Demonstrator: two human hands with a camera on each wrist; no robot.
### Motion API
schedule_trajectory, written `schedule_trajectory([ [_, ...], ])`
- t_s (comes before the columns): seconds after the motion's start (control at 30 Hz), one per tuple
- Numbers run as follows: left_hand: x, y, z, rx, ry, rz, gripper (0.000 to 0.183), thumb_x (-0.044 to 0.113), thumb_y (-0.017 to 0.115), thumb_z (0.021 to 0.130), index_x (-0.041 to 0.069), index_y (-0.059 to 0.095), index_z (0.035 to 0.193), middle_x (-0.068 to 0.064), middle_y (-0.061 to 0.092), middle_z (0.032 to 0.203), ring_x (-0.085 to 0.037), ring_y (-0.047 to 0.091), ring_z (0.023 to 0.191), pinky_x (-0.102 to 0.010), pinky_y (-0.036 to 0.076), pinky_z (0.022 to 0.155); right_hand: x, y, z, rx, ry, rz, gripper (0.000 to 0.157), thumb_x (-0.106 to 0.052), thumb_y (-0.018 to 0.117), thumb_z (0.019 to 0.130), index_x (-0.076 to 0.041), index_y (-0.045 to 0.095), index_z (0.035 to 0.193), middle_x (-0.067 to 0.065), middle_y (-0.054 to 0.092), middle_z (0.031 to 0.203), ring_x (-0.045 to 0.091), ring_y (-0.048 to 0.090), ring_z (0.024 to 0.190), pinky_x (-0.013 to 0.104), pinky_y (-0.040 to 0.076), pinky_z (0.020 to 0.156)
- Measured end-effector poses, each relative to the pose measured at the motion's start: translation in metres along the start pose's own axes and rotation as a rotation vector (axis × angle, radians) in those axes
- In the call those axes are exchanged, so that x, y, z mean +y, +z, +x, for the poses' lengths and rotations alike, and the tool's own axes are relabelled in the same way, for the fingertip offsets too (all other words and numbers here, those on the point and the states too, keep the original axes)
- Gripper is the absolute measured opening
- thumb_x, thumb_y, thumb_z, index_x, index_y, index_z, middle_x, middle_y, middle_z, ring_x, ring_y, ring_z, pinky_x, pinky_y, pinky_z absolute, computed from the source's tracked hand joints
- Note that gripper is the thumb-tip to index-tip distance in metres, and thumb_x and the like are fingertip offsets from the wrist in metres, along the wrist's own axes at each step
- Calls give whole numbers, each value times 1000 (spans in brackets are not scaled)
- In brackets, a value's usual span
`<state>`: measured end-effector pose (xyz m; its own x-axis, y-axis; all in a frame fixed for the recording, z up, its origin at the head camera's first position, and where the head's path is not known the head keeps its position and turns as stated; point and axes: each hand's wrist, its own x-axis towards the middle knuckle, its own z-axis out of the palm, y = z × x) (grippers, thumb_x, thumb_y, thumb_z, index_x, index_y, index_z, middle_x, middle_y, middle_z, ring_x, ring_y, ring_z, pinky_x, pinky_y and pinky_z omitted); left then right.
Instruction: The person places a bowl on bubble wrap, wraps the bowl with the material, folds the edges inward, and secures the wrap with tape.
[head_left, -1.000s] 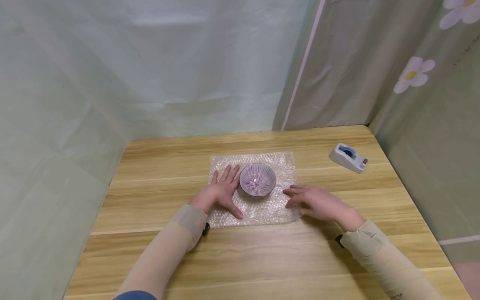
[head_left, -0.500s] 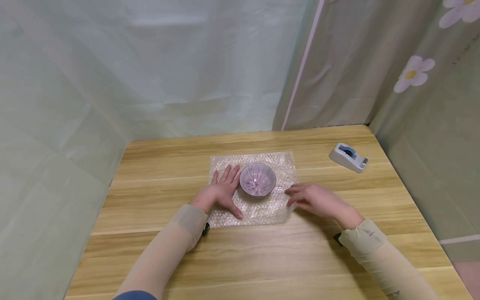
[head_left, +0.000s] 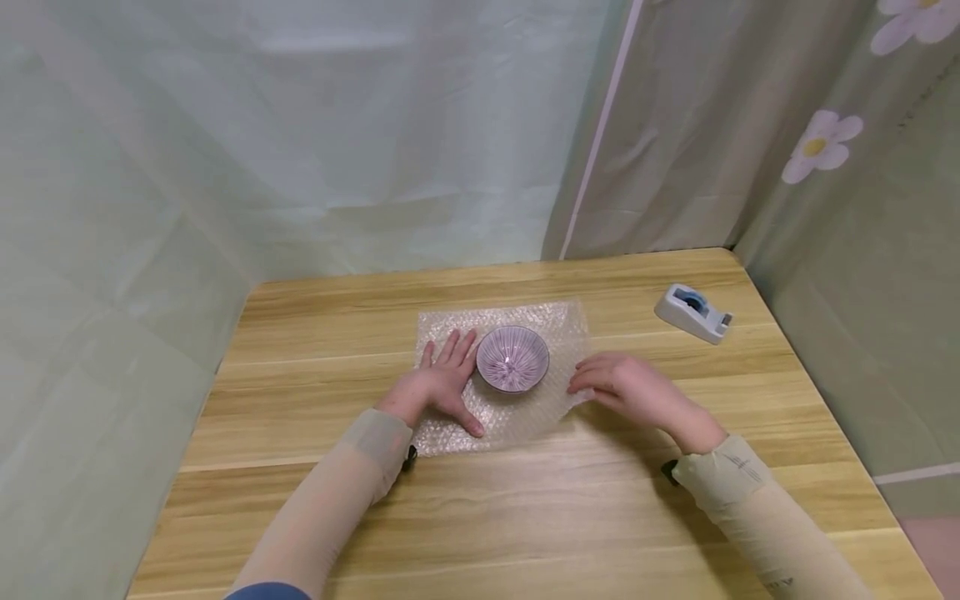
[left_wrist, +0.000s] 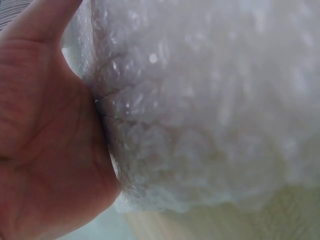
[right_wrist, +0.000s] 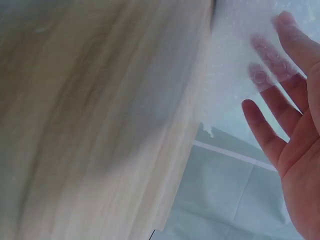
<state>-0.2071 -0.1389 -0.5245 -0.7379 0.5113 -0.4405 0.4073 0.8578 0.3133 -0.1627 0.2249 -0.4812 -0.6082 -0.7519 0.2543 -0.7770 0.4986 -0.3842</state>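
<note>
Bowl (head_left: 513, 360) on bubble wrap (head_left: 510, 421), left grip (head_left: 441, 387) splayed beside, right grip (head_left: 628, 387) at raised corner (head_left: 581, 397)

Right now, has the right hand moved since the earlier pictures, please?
Yes, the right hand has shifted slightly up the head view, judged against the dispenser.

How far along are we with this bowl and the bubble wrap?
Looks done: the bowl sits upright on the bubble wrap.
In hand: the right hand lifts the wrap's near right corner; the left hand rests on the sheet beside the bowl.
Remaining, probably: folding and taping, since the bowl is uncovered and the tape dispenser stands apart.
</note>
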Motion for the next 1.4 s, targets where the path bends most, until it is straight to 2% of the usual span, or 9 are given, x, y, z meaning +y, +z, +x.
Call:
schedule_trajectory([
  [0.27,1,-2,1,-25,-22,-19,168,79,92,54,17,-12,171,-2,-37,170,-28,-40,153,-64,-26,118,-2,-2,11,86,-51,8,28,6,82,88,-13,83,109,7,79,115,29,72,113,50,58,101],
  [0.5,2,-3,0,-32,-29,-17,165,75,94,57,14,-10,171,-1,-37,170,-26,-38,154,-63,-26,118,-5,-3,24,193,-91,54,23,3,85,86,-11,82,104,0,80,107,30,72,111,50,60,96],
  [0.7,3,-3,1,-41,-31,-18,164,75,94,58,15,-10,171,1,-39,168,-25,-39,153,-63,-27,117,-8,-5,34,212,-70,93,16,-6,87,88,-14,82,102,-3,80,106,29,71,113,51,59,98],
  [0.77,4,-3,0,-44,-33,-16,164,75,93,58,15,-10,171,1,-40,168,-25,-40,153,-63,-27,118,-9,-5,38,213,-70,101,15,-11,87,89,-14,82,102,-1,80,107,28,71,113,51,59,98],
  [0.93,2,-3,0,-37,-34,-21,168,79,92,53,14,-10,170,0,-39,169,-26,-40,153,-62,-28,118,-9,-4,51,256,-85,123,14,-10,88,86,-10,81,98,12,79,107,33,72,108,54,59,96],
  [1.03,1,-2,0,-27,-27,-26,171,82,90,49,14,-8,171,-2,-37,170,-27,-39,153,-62,-28,118,-8,-3,58,273,-61,136,12,-11,88,87,-9,80,95,14,78,106,32,72,105,52,59,96],
  [1.13,0,-1,1,-26,-26,-31,172,83,90,47,13,-6,171,-2,-37,170,-28,-39,153,-61,-27,118,-7,-2,65,264,-18,147,10,-15,87,90,-11,80,95,9,78,105,29,71,104,49,58,96],
  [1.27,1,-2,1,-38,-29,-34,171,82,91,49,14,-8,170,-2,-39,169,-28,-40,153,-62,-27,118,-7,0,75,229,37,149,11,-22,85,93,-13,81,96,2,77,102,23,70,101,45,57,96],
  [1.4,3,-3,1,-46,-47,-19,169,80,92,51,16,-11,169,2,-41,167,-25,-41,152,-62,-28,118,-6,4,86,199,75,117,14,-26,85,93,-13,82,97,0,76,100,23,68,102,44,55,96],
])
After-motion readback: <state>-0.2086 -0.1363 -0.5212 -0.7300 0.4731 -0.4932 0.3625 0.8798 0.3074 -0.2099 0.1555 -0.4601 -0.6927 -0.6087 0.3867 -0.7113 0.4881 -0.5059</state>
